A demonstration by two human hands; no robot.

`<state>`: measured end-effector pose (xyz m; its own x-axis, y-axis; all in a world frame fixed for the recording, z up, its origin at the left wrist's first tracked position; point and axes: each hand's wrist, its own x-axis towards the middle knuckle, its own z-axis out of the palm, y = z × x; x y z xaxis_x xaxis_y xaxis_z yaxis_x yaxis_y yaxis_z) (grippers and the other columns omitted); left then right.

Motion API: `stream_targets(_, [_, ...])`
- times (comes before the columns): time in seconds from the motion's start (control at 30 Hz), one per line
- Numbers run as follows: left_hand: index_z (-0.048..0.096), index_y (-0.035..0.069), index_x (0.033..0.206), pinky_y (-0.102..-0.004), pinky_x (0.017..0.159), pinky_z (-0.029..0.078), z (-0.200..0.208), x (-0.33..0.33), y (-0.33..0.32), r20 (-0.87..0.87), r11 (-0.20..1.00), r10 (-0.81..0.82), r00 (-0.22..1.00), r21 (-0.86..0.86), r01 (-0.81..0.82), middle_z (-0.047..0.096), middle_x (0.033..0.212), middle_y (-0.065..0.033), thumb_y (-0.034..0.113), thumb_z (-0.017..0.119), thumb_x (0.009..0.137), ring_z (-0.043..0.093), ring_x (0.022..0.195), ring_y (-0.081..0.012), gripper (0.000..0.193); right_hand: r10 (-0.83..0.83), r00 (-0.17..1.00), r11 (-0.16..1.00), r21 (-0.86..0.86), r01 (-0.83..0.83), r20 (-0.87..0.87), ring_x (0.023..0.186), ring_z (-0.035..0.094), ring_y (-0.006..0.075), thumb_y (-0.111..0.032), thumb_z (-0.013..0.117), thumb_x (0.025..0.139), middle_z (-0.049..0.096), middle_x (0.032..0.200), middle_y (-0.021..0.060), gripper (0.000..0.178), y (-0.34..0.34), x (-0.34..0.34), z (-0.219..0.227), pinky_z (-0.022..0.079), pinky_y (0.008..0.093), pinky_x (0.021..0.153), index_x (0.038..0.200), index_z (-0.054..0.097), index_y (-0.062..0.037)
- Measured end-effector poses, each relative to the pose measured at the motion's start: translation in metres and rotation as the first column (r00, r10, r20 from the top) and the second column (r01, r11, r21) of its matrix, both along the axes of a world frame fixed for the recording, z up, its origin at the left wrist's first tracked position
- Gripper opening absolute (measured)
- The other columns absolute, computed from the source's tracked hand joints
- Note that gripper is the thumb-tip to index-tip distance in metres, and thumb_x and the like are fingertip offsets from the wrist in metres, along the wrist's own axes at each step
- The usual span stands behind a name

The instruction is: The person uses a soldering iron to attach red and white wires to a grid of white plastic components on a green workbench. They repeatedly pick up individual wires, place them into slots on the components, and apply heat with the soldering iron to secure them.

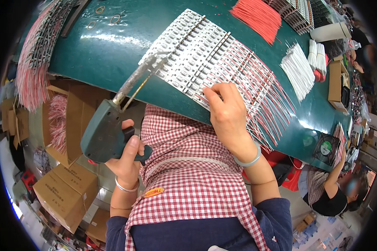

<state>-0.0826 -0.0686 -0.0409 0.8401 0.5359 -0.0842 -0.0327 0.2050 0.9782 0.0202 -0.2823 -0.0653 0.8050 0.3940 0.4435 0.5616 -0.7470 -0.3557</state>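
The left hand [127,157] was closed around the grip of a green soldering gun [107,131], its tip over the near edge of the green bench [109,46]. The right hand [227,112] pressed flat, fingers curled, on a row of white strips with red and white wires [222,62]. Its fingertips hid the wires beneath. Whether the tip touched the strips was unclear.

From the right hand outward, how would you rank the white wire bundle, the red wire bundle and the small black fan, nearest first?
From the right hand:
1. White wire bundle, up and right on the green table.
2. Small black fan, far right at the table edge.
3. Red wire bundle, top of the table.
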Motion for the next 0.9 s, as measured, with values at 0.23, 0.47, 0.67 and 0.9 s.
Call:
stream_targets(0.23, [0.049,-0.004,0.129,-0.0261,0.050,0.048,-0.017,-0.014,0.008,-0.050,1.000,0.003,0.999,-0.021,-0.004,0.065,0.108,-0.0208,-0.009,0.066,0.078,0.058,0.062,-0.0150,0.053,0.050,0.996,0.983,0.171,-0.061,0.070,0.079,0.056,0.0256,0.006,0.068,0.071,0.059,0.086,0.0086,0.025,0.033,0.003,0.013,0.047,0.0366,0.066,0.095,0.069,0.0005])
stream_targets(0.47, [0.058,-0.005,0.121,-0.0262,0.058,0.051,-0.036,-0.034,0.018,-0.090,0.960,0.001,0.996,0.280,0.025,0.067,0.108,-0.0178,-0.006,0.073,0.078,0.062,0.070,-0.0162,0.046,0.054,0.998,0.983,0.172,-0.057,0.025,0.078,0.055,0.0244,0.005,0.067,0.072,0.058,0.084,0.0079,0.024,0.060,0.012,-0.006,0.048,0.0352,0.066,0.095,0.070,-0.0012])
stream_targets(0.67, [0.064,-0.005,0.117,-0.0305,0.083,0.052,-0.040,-0.038,0.026,-0.119,0.835,-0.145,0.982,0.518,0.186,0.069,0.110,-0.0121,-0.002,0.075,0.082,0.066,0.093,-0.0183,0.037,0.029,1.000,0.991,0.130,-0.030,0.009,0.079,0.056,0.0246,0.004,0.067,0.074,0.058,0.084,0.0080,0.022,0.062,0.013,-0.013,0.048,0.0353,0.067,0.094,0.071,-0.0019])
stream_targets(0.9, [0.069,-0.005,0.095,-0.0287,0.063,0.054,-0.039,-0.028,0.027,-0.069,0.756,-0.123,0.990,0.640,0.139,0.070,0.086,-0.0138,-0.004,0.075,0.074,0.068,0.071,-0.0223,0.022,0.031,1.000,0.993,0.117,-0.030,-0.006,0.080,0.056,0.0253,0.004,0.069,0.074,0.059,0.085,0.0085,0.022,0.063,0.013,-0.011,0.049,0.0359,0.067,0.095,0.071,-0.0019])
